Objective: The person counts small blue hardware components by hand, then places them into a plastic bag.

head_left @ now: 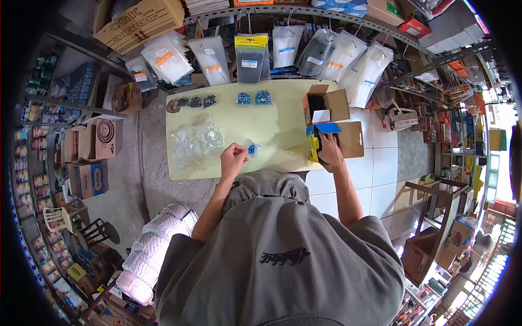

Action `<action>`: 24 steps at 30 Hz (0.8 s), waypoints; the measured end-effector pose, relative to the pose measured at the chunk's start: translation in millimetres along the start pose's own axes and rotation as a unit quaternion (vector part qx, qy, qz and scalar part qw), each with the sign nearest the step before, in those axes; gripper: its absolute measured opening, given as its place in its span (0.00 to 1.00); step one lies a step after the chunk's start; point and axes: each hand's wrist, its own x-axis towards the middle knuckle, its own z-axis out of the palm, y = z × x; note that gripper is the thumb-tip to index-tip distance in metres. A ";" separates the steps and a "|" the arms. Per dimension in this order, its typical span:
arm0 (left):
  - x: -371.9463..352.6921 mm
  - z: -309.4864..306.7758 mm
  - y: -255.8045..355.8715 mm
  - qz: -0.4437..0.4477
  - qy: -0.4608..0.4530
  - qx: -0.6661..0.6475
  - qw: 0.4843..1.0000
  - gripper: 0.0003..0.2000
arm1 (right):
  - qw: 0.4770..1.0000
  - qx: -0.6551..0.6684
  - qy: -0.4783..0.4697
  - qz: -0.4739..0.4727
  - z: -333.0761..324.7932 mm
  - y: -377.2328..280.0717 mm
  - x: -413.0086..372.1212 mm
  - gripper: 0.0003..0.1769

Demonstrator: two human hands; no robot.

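1. Left hand (234, 159), above the near part of the worktop (239, 122). The grip is narrow, with thumb and fingertips together at the edge of the blue-filled bag (252, 149), a small clear bag of blue pieces.
2. Right hand (329, 152), at the worktop's right end. The fingers reach into a dark opening beside the blue flap (328, 127) and the yellow piece (313, 148); whether the grip is wide or closed cannot be told.
3. Open carton (338, 106), at the far right of the worktop, just beyond the blue flap; its contents look dark.
4. Two blue packs (263, 98), side by side near the far edge.
5. Dark packs (194, 102), in a row at the far left, beside a brown ring (173, 106).
6. Clear bags (197, 142), spread in an overlapping layer left of the left hand.
7. Hanging packs (251, 60), suspended from a rail beyond the worktop.
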 end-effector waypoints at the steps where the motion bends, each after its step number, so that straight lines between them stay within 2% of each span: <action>1: -0.5 -0.8 1.1 0.001 0.000 0.001 1.000 0.05 | 1.000 0.001 0.001 0.000 1.5 0.1 1.1 0.45; 3: -1.9 -2.2 -0.1 -0.004 0.004 0.002 1.000 0.05 | 0.999 -0.014 -0.017 0.035 4.4 0.1 2.1 0.45; 7: 0.7 -4.4 -4.3 -0.008 0.013 -0.004 1.000 0.05 | 0.998 -0.064 0.011 0.016 10.8 3.7 3.5 0.45; 16: -1.2 -3.0 -2.0 -0.007 0.007 -0.002 1.000 0.05 | 1.000 0.011 -0.017 -0.008 27.4 29.1 20.7 0.42; 19: -0.1 -5.7 -4.2 -0.004 0.010 -0.005 1.000 0.05 | 0.997 -0.054 0.032 -0.045 21.0 18.0 11.6 0.44; 24: 2.2 -2.7 -3.4 -0.001 -0.003 0.005 1.000 0.05 | 0.991 -0.101 -0.085 -0.024 11.8 21.6 11.5 0.51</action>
